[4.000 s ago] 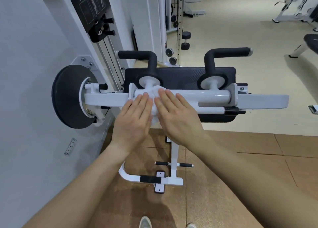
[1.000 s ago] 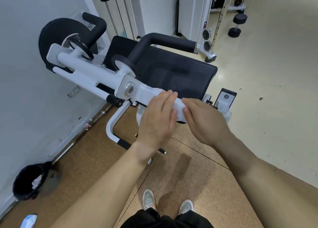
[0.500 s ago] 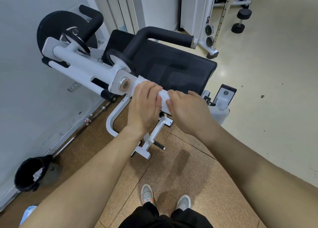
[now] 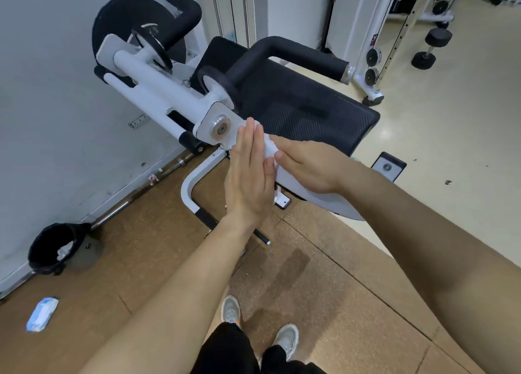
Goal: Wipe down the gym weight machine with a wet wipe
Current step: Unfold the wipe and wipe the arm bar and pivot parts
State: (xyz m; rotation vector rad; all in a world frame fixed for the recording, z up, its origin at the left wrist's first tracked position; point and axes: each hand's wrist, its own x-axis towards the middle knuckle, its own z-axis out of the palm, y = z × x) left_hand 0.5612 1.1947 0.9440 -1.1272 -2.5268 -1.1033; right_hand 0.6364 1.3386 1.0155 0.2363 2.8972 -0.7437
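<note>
Your left hand (image 4: 248, 176) has flattened out, right hand (image 4: 307, 164) flat too, both pressing the crumpled white wet wipe (image 4: 270, 148) onto the white steel bar (image 4: 335, 205). Overlap your strokes.

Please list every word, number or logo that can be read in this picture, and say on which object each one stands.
No text here can be read.
Wipe pack on the floor: blue label, print too blurred.
Grey object beside the black bin: small dark mark, too small to read.
White post at the back: small logo sticker, too small to read.
</note>
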